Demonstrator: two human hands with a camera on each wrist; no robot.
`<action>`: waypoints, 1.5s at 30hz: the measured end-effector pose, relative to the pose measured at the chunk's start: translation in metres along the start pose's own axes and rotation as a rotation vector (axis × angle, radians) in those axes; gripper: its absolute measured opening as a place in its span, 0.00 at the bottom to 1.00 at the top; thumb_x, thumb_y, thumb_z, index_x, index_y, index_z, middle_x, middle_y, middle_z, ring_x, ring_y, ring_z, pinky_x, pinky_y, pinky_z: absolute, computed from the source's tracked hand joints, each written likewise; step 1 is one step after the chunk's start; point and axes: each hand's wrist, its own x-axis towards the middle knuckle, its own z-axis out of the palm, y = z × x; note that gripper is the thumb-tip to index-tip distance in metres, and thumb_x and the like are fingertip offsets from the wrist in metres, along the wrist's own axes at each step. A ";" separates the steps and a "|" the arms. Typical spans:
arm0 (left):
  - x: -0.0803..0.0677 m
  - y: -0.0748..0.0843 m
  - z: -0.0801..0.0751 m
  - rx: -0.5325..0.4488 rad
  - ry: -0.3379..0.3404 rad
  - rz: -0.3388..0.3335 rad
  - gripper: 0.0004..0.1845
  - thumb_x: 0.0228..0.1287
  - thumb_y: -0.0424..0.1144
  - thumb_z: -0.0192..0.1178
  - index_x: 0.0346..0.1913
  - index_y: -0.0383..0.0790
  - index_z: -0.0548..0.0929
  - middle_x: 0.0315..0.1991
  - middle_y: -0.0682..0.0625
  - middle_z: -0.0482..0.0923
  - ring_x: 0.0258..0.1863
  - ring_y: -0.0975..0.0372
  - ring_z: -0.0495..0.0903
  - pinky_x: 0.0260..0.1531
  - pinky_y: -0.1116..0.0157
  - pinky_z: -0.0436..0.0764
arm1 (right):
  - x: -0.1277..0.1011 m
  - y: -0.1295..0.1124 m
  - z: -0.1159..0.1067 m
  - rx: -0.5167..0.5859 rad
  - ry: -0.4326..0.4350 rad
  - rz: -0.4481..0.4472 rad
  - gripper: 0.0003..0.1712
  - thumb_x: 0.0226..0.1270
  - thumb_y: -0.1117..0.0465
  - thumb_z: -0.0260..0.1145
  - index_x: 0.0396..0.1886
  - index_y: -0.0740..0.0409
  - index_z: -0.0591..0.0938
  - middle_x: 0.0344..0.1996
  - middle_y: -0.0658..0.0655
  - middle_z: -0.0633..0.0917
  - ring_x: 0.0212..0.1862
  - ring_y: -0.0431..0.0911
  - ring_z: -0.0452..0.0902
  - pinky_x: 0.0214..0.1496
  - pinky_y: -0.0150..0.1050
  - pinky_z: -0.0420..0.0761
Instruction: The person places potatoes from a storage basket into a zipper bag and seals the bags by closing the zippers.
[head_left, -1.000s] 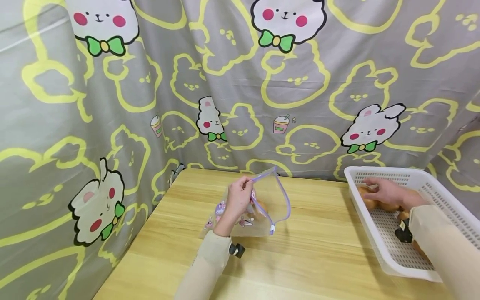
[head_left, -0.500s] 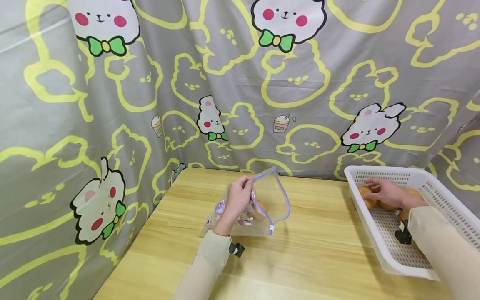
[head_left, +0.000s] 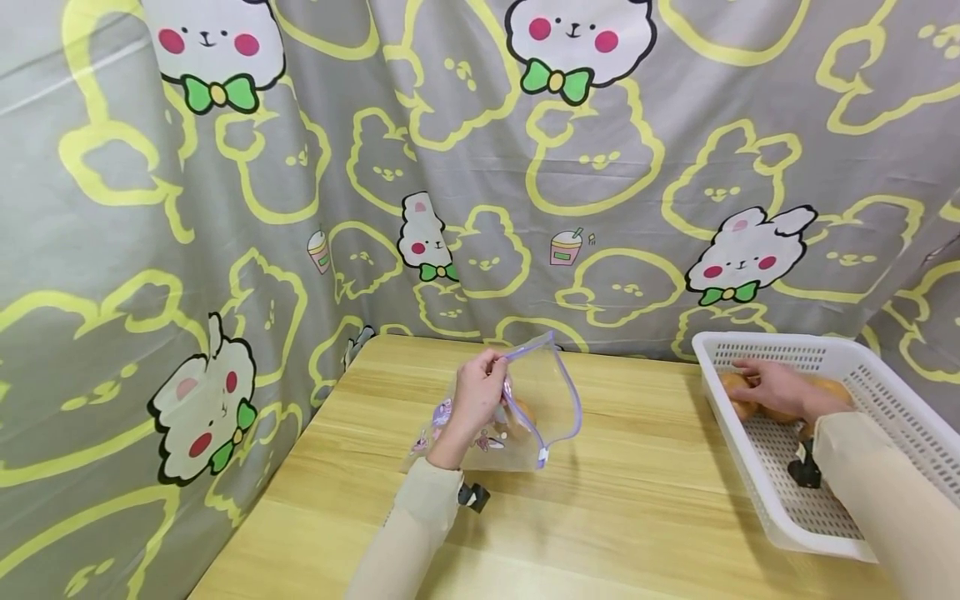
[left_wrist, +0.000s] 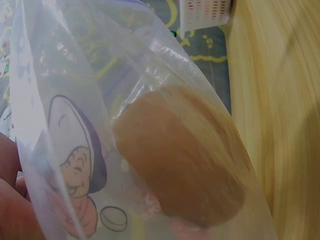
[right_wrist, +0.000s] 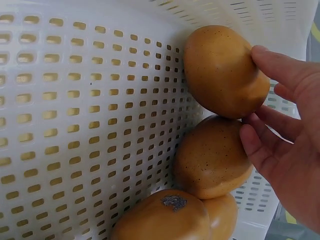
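Note:
My left hand (head_left: 478, 392) pinches the edge of a clear zip bag (head_left: 491, 443) with cartoon prints and a purple zip edge. The bag's mouth gapes toward the right, its white slider (head_left: 543, 456) at the lower corner. Inside it lies an orange-brown oval fruit (left_wrist: 175, 155), seen through the plastic in the left wrist view. Over in the white basket (head_left: 738, 462), my right hand (head_left: 783, 389) holds a speckled orange-brown fruit (right_wrist: 222, 70), thumb on one side and fingertips on the other. A second such fruit (right_wrist: 212, 162) touches it, beside the lower fingers.
More fruit (right_wrist: 162, 217) lies in the basket, one with a dark rough patch. The basket stands on the right of the wooden table (head_left: 622, 500). A grey patterned curtain (head_left: 480, 167) hangs behind the table and along its left side.

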 end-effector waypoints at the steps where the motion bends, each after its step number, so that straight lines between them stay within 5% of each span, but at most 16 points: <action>1: 0.000 0.000 0.000 0.001 -0.002 0.000 0.08 0.68 0.32 0.52 0.37 0.32 0.81 0.16 0.50 0.73 0.08 0.66 0.69 0.07 0.72 0.72 | 0.000 0.000 0.000 0.005 -0.004 -0.001 0.43 0.60 0.50 0.68 0.60 0.81 0.65 0.50 0.81 0.73 0.50 0.71 0.72 0.49 0.61 0.73; 9: 0.001 0.000 0.001 -0.008 0.002 0.008 0.08 0.68 0.31 0.52 0.36 0.32 0.82 0.17 0.46 0.74 0.08 0.67 0.69 0.07 0.72 0.72 | -0.004 0.001 0.000 0.113 -0.047 0.019 0.45 0.54 0.55 0.73 0.61 0.79 0.63 0.52 0.80 0.71 0.51 0.70 0.70 0.50 0.61 0.73; 22: -0.001 -0.003 0.002 -0.012 -0.008 -0.018 0.08 0.68 0.31 0.52 0.37 0.33 0.82 0.17 0.49 0.73 0.08 0.66 0.69 0.08 0.72 0.72 | -0.014 0.001 -0.002 0.061 -0.104 -0.024 0.43 0.51 0.53 0.74 0.56 0.79 0.69 0.45 0.73 0.78 0.47 0.64 0.75 0.46 0.54 0.77; 34: -0.001 -0.005 -0.001 -0.001 -0.013 -0.015 0.08 0.68 0.32 0.52 0.37 0.33 0.81 0.16 0.50 0.73 0.09 0.66 0.69 0.08 0.71 0.72 | -0.027 -0.001 -0.006 0.097 -0.165 -0.044 0.45 0.50 0.56 0.75 0.59 0.79 0.65 0.50 0.79 0.74 0.50 0.67 0.73 0.44 0.49 0.79; 41: -0.001 -0.004 -0.001 0.005 -0.020 -0.005 0.08 0.68 0.31 0.52 0.37 0.33 0.81 0.16 0.49 0.73 0.08 0.67 0.68 0.08 0.72 0.71 | -0.031 -0.003 -0.008 0.175 -0.253 0.021 0.46 0.55 0.58 0.72 0.62 0.81 0.59 0.50 0.82 0.71 0.44 0.57 0.76 0.36 0.40 0.79; 45: -0.001 -0.003 -0.001 0.003 -0.021 0.004 0.08 0.68 0.31 0.52 0.37 0.32 0.81 0.16 0.49 0.73 0.08 0.67 0.68 0.07 0.72 0.71 | -0.033 -0.001 -0.007 0.247 -0.291 0.085 0.46 0.55 0.59 0.72 0.63 0.80 0.57 0.45 0.74 0.75 0.36 0.52 0.76 0.30 0.41 0.78</action>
